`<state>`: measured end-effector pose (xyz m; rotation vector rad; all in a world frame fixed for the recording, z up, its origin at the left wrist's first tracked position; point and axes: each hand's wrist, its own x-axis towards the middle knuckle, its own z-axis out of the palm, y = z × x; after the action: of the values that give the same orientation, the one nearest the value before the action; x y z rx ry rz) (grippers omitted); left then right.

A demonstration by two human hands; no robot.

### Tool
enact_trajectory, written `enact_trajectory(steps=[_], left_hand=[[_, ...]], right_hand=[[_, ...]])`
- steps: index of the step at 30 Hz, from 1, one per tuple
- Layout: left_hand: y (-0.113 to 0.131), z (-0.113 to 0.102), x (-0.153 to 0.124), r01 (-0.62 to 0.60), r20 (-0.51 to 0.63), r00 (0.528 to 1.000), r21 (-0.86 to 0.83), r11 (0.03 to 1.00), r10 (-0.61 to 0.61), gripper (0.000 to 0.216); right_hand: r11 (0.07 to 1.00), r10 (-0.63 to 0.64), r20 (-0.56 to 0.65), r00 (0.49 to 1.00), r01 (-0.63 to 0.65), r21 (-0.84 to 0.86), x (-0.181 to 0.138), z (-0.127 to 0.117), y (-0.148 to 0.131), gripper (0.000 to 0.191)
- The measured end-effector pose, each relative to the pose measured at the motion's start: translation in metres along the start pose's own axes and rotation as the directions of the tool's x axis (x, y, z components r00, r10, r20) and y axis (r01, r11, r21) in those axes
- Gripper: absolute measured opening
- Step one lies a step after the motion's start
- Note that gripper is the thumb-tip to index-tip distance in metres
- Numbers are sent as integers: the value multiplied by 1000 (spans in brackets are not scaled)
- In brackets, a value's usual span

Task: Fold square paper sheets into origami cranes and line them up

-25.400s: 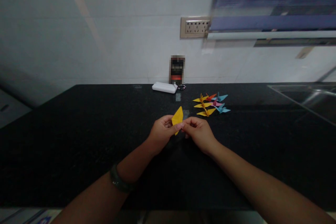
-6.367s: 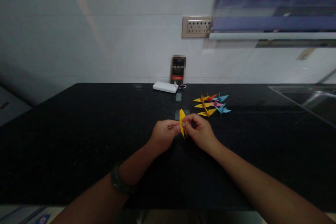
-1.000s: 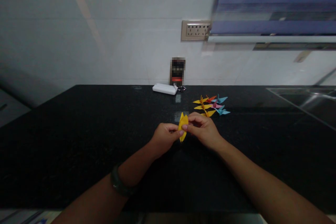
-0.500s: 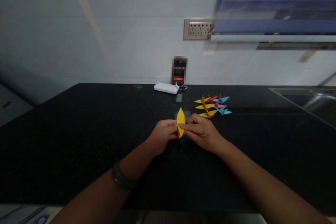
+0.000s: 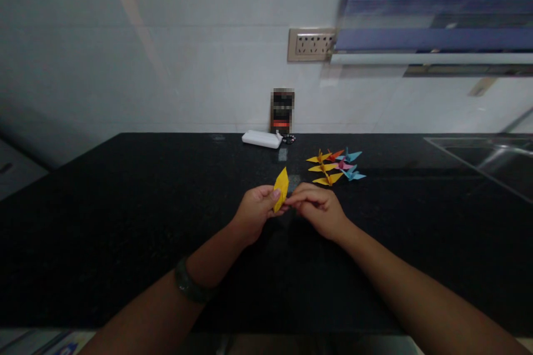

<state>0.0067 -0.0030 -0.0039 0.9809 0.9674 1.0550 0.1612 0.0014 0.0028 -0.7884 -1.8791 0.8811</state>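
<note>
A piece of folded yellow paper (image 5: 282, 184), pointed at the top, is pinched upright in my left hand (image 5: 255, 212), whose thumb lies across its face. Close on the right side is my right hand (image 5: 318, 208), with its fingers curled together and the tips at the paper's lower right edge. Whether those tips grip the paper is hidden. Beyond my right hand stand several small folded paper cranes: yellow cranes (image 5: 328, 178), an orange crane (image 5: 335, 155), a pink crane (image 5: 343, 165) and blue cranes (image 5: 353, 175).
The dark countertop (image 5: 145, 222) runs back to a tiled wall. Against the wall stands a blurred-out upright object (image 5: 282, 111), with a white slab-shaped device (image 5: 261, 139) and a beaded strap (image 5: 288, 138) before it. A sink (image 5: 495, 163) lies at the right.
The yellow paper has tilted and shifted slightly left in my left hand. My right fingers have slipped from its face to its right edge. The left thumb now lies on the face.
</note>
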Motion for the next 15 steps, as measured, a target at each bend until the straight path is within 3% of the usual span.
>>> enact_trajectory(steps=[2,4,8,12,15], left_hand=[[0,2,0,-28,-21,999,116,993,31,21],[0,3,0,-93,-13,995,252,963,100,20],[-1,2,-1,-181,28,982,384,906,185,19],[0,2,0,-156,-11,986,266,951,165,20],[1,2,-1,-143,-28,988,212,967,152,20]], right_hand=[[964,235,-145,961,-211,162,2,4,1,8],[899,388,-174,905,-330,288,4,7,0,17],[864,438,-104,893,-387,321,6,8,0,28],[838,459,-144,877,-373,398,5,8,2,30],[724,507,-28,861,-408,557,5,9,3,30]])
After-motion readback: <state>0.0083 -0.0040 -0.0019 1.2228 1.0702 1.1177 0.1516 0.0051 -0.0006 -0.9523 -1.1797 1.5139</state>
